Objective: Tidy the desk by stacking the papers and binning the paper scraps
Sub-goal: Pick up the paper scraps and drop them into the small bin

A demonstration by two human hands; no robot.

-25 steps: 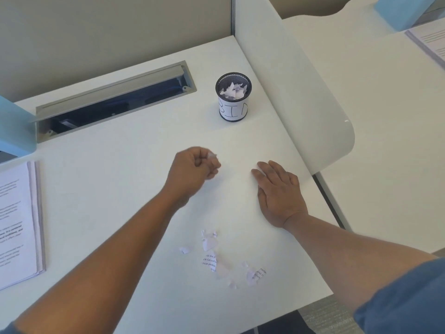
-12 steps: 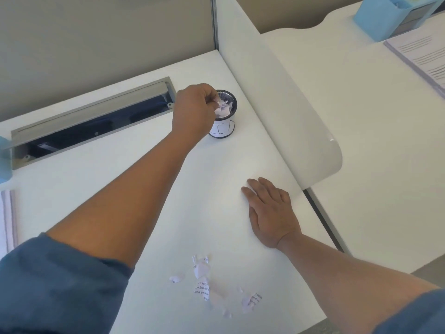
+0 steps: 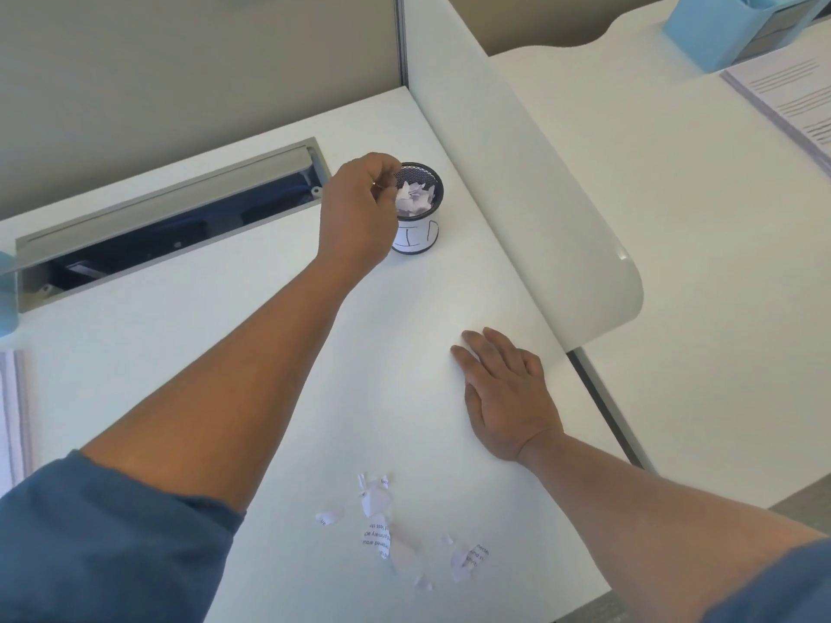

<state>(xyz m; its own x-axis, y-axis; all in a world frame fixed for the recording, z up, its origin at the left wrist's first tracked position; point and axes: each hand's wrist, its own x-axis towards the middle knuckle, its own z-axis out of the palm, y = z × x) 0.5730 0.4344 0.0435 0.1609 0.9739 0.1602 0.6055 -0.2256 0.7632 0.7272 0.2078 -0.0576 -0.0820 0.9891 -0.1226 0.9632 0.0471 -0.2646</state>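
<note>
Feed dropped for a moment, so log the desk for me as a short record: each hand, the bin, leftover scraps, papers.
left hand: over the bin's rim, fingers curled; grip contents cannot be told
right hand: flat on the desk, empty
bin: upright mesh cup, scraps inside
loose scraps: several on the near desk edge
papers: only an edge visible at far left

- Seen from head height, angled forward and down over a white desk (image 3: 279,353).
- Close range: both forearms enter from the bottom edge, left hand (image 3: 357,213) farthest out at the cup (image 3: 420,227).
- Wide-angle; neighbouring desk (image 3: 701,263) visible at right.
</note>
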